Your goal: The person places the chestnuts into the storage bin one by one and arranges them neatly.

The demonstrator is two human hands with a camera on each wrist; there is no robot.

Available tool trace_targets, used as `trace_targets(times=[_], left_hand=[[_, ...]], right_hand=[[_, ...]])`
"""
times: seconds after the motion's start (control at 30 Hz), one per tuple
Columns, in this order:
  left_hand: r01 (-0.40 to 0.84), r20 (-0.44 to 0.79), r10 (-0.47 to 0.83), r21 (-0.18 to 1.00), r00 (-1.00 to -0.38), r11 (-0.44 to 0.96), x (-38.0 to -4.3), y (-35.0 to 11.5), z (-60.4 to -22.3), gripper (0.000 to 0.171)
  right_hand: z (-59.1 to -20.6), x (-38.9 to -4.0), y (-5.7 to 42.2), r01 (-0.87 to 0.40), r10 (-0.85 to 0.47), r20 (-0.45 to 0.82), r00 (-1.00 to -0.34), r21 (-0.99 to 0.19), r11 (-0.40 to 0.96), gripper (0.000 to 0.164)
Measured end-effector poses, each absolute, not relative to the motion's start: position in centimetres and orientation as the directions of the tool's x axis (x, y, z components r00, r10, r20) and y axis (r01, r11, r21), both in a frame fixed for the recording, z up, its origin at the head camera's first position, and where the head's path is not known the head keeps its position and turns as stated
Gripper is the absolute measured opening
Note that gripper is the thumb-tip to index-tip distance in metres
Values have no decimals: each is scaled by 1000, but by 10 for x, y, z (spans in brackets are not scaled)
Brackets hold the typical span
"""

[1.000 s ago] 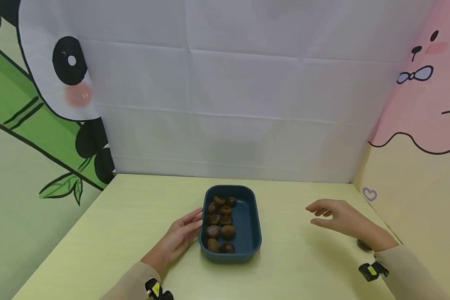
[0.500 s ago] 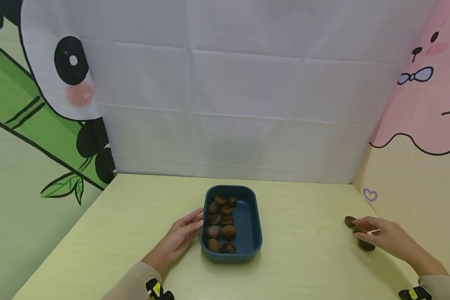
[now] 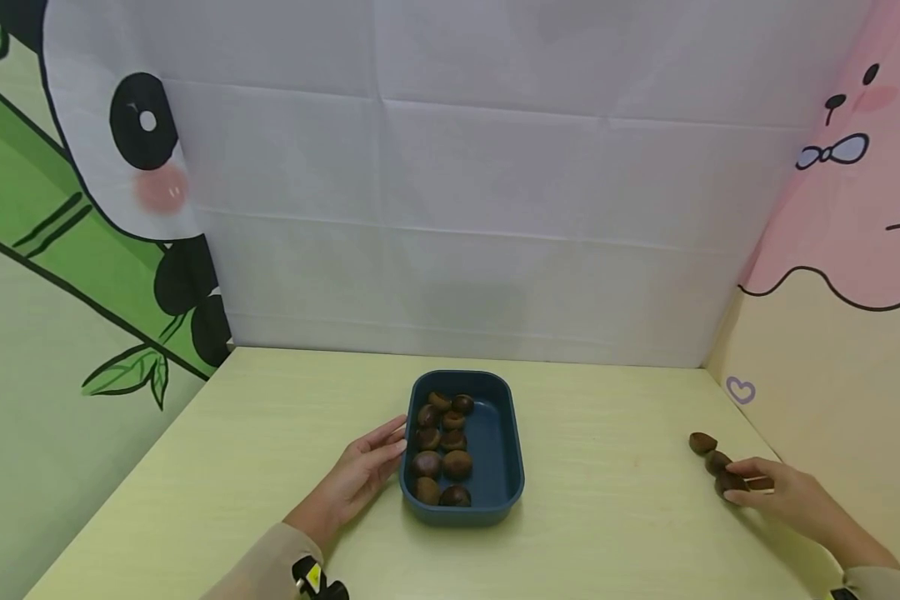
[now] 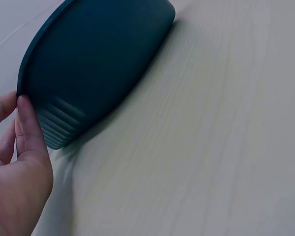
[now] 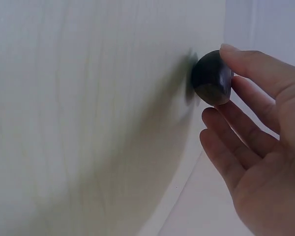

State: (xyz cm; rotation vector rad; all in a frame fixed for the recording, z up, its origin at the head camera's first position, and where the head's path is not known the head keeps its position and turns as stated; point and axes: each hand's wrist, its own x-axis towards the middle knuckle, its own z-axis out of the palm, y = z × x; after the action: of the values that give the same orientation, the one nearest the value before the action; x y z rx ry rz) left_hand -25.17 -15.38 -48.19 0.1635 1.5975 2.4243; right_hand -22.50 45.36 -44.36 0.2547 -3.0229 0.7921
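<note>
A dark blue rectangular tray (image 3: pixel 498 457) stands mid-table, with several brown chestnuts (image 3: pixel 457 465) along its left half. My left hand (image 3: pixel 356 482) rests its straight fingers against the tray's left side; the left wrist view has the fingertips by the tray's rim (image 4: pixel 49 37). At the table's right, three chestnuts lie in a slanting line. My right hand (image 3: pixel 795 500) pinches the nearest chestnut (image 3: pixel 729 485) between thumb and fingers. The right wrist view gives this dark chestnut (image 5: pixel 212 78) close up, the other fingers loose below it.
Just beyond the pinched chestnut lie the middle chestnut (image 3: pixel 717 462) and the farthest chestnut (image 3: pixel 702 443). A white sheet (image 3: pixel 450 208) hangs behind the pale yellow table (image 3: pixel 600 433). Printed walls flank the table, the right wall (image 3: pixel 832 375) close to the chestnuts.
My right hand has moved right and nearer to me, from above the table to the loose chestnuts, and now pinches the nearest one. The left hand and the tray keep their places.
</note>
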Motion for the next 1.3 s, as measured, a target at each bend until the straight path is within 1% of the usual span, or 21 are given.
trace_targets(times=[0.17,0.37,0.63,0.77,1.0,1.3], left_hand=[[-135,-37,253,914,-967,-382,-253,-153,-483,60],[-134,-32,263,915,-964,-380,-252,-153,-484,60],[-129,-33,249,916,-968,-380,-252,-152,-481,59],[-135,-38,249,913,-968,-384,-252,-153,-481,59],[-135,-38,250,914,-967,-383,-251,-154,-482,60],[-136,-38,255,914,-966,-382,-250,-155,-482,61]], right_hand=[[-446,-227,454,-148,-154,30,-988,-502,852,50],[-449,-226,454,-146,-146,39,-988,-497,855,49],[-438,-220,451,-173,-153,81,-985,-467,867,47],[-430,-222,447,-189,-164,93,-982,-472,861,45],[-416,-229,426,-245,-200,145,-969,-471,847,44],[-399,-248,381,-337,-285,181,-941,-534,775,43]])
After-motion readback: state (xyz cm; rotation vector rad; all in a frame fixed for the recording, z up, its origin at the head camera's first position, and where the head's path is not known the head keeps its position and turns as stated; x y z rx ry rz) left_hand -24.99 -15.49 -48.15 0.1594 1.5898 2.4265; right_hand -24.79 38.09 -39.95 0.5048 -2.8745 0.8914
